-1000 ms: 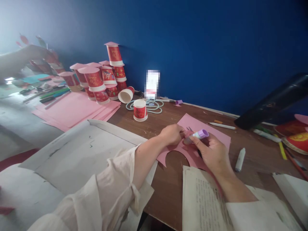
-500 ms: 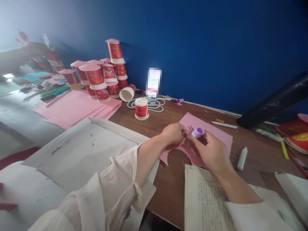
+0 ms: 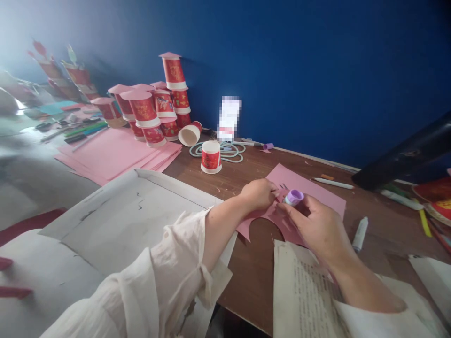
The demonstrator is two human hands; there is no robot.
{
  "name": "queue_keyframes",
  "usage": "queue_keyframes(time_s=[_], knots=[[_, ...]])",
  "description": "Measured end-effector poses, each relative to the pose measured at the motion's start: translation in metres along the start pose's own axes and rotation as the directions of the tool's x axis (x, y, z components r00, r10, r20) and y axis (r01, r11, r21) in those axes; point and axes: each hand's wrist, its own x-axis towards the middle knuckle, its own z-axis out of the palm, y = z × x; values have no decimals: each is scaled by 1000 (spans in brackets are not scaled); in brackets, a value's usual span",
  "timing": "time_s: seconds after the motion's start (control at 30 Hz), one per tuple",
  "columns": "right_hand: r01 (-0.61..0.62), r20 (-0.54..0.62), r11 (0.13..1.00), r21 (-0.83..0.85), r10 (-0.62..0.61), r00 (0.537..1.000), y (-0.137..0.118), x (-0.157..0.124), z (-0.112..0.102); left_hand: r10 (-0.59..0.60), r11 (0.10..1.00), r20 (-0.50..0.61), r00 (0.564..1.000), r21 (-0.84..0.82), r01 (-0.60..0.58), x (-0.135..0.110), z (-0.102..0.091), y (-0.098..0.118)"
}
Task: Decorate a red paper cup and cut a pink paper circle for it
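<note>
My right hand (image 3: 317,225) is closed around a purple-capped glue stick (image 3: 293,196), holding it upright over a pink paper sheet (image 3: 310,192) that has a round cut-out on its near edge. My left hand (image 3: 259,194) is closed in a pinch on a small pink paper piece right beside the glue stick's tip. Both hands meet over the pink sheet on the brown wooden table (image 3: 246,272).
Stacked red paper cups (image 3: 155,112) topped with pink discs stand at the back left beside a pile of pink sheets (image 3: 116,155). A single cup (image 3: 210,157), a coiled cable, pens (image 3: 360,233), white cardboard (image 3: 123,216), a printed page (image 3: 303,295) and a black tube (image 3: 401,157) lie around.
The glue stick has turned from lying sideways to standing upright in my right hand. The other person's arm at far left has gone from view.
</note>
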Motion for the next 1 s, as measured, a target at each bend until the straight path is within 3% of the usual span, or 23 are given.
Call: queue_keyframes(time_s=[0.2, 0.4, 0.73, 1.0], knots=[[-61, 8, 998, -7, 61, 998, -5, -5, -11, -2, 999, -22, 1000, 37, 3, 1, 2, 0], [-175, -159, 984, 15, 175, 972, 4, -2, -23, -49, 999, -4, 999, 3, 49, -1, -2, 4], [5, -118, 1000, 26, -2, 993, 7, 11, 13, -48, 999, 0, 999, -15, 48, -3, -5, 7], [23, -69, 999, -32, -25, 997, 4, 2, 2, -13, 1000, -9, 1000, -20, 13, -3, -3, 4]])
